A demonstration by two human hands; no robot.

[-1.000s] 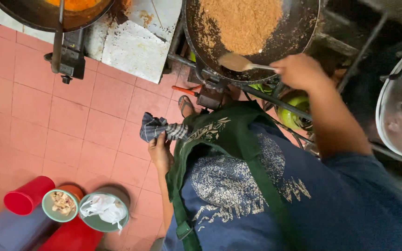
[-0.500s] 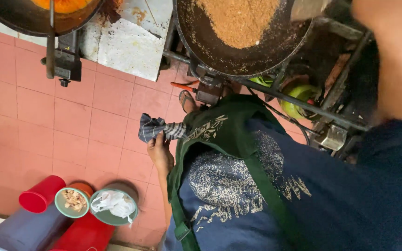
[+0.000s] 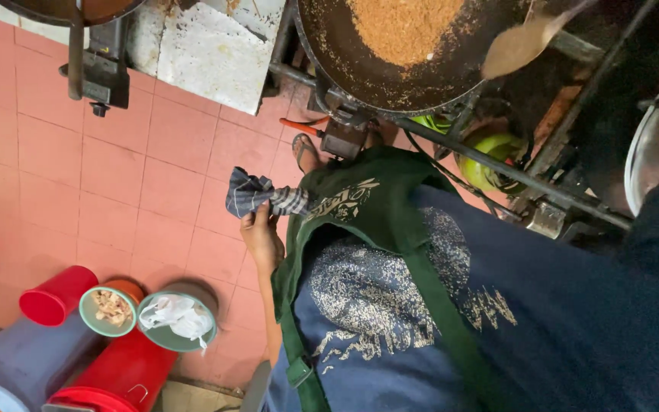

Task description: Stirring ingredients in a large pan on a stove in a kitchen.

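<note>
Grip, left hand (image 3: 262, 238): closed around a bunched blue-and-grey checked cloth (image 3: 257, 196), held low by the hip beside the dark green apron (image 3: 360, 214), likely kept ready as a pad for hot handles.
Grip, right hand: out of frame, cannot tell; only a dark sleeve at the right edge.
Ladle: a steel ladle bowl (image 3: 519, 47) hangs over the right rim of the wok, handle running up out of view.
Wok: large black round wok (image 3: 390, 72) on the burner frame, far centre, holding a mound of brown fried crumbs (image 3: 406, 27).
Floor, near left: red plastic cup (image 3: 59, 294), two green bowls (image 3: 177, 320) atop red containers, off the stove's path.
</note>
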